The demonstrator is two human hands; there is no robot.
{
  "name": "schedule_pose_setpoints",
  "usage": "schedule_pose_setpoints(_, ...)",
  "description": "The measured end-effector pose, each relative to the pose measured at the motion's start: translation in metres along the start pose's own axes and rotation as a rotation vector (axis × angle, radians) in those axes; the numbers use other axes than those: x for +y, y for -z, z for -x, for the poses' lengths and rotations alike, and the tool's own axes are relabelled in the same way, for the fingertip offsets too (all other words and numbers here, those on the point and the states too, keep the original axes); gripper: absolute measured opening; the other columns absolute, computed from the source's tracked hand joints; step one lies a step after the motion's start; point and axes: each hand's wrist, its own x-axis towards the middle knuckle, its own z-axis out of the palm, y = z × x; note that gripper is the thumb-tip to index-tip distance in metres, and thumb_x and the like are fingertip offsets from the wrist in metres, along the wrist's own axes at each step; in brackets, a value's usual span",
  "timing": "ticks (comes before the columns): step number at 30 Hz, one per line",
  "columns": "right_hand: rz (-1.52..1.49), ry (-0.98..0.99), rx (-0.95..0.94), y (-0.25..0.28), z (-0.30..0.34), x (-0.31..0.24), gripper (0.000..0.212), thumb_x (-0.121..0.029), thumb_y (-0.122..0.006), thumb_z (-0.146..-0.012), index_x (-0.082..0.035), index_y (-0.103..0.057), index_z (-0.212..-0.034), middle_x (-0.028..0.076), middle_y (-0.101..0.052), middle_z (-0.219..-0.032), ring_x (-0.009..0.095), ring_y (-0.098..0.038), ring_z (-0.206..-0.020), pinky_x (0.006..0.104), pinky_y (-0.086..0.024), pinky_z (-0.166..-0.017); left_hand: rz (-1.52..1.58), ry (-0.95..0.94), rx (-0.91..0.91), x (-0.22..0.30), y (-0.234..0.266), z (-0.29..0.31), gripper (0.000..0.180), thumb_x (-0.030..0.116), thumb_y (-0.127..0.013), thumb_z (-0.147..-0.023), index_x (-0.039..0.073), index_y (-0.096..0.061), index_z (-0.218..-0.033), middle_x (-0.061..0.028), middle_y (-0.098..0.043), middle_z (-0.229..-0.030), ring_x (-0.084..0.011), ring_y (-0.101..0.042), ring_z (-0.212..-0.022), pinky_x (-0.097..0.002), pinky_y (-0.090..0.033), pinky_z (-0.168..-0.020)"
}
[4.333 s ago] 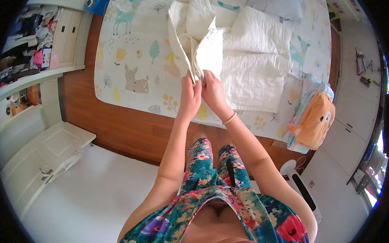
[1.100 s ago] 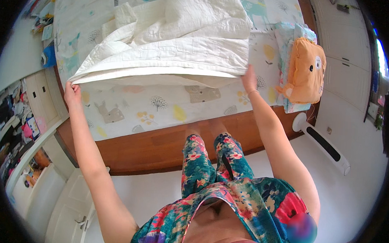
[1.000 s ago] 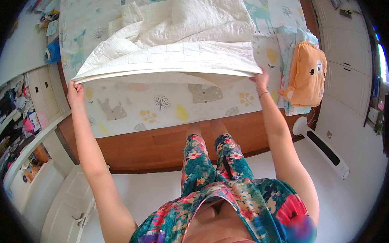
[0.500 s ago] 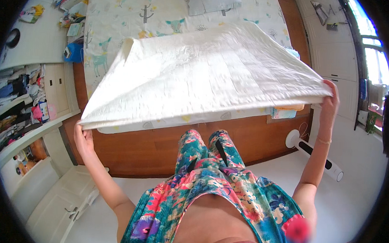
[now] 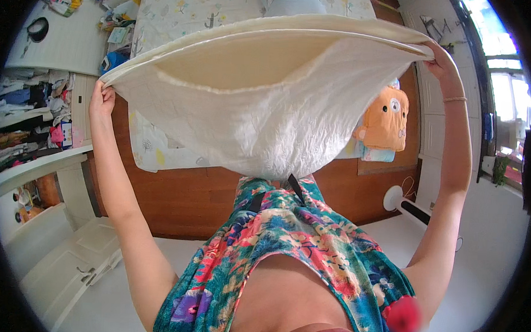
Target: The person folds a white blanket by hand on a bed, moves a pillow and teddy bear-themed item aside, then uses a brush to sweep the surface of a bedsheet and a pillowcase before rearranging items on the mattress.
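Note:
A large white quilt [image 5: 243, 121] hangs stretched between my two raised hands, its layers parted along the top edge and its lower part sagging toward my legs. At the far left, my left hand [image 5: 102, 97] is closed round one corner. My right hand [image 5: 441, 61] grips the opposite corner, slightly higher up. Behind the quilt lies a bed with a pale sheet [image 5: 183, 11] printed with trees and animals; the quilt hides much of it.
An orange animal-faced cushion [image 5: 385, 118] lies on folded light-blue cloth [image 5: 378, 154] at the bed's right side. A grey-blue pillow [image 5: 296, 3] is at the far end. Clothes-filled shelves [image 5: 30, 108] stand left; a white upright appliance [image 5: 395, 198] stands on the right.
Both hands have risen, lifting the quilt off the bed. It was spread flat across the sheet; now it hangs in front of me, and the orange cushion shows more.

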Motion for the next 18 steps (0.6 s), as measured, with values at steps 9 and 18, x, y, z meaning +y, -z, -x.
schedule_pose_setpoints(9,1.53,0.164,-0.098,0.021,0.057,-0.003,0.019,-0.006,-0.057,-0.07,-0.003,-0.06,-0.089,0.009,-0.06,-0.065,0.018,-0.059,-0.066,0.0282,-0.047,-0.059,0.003,-0.106,0.227,-0.009,0.071,0.119,0.014,0.015,-0.054,-0.082,0.002,-0.053,-0.086,0.0025,-0.046,-0.065,-0.0055,-0.036,-0.05,-0.0179,-0.035,-0.045)
schedule_pose_setpoints(18,0.382,0.001,-0.015,0.066,0.049,0.149,0.033,0.004,-0.037,-0.076,-0.001,-0.056,-0.102,0.007,-0.058,-0.086,0.012,-0.057,-0.067,0.0204,-0.046,-0.048,0.128,0.088,0.409,-0.131,0.105,0.197,0.01,0.001,-0.054,-0.076,0.005,-0.046,-0.07,0.0013,-0.044,-0.063,-0.0042,-0.035,-0.046,-0.0175,-0.025,-0.037)
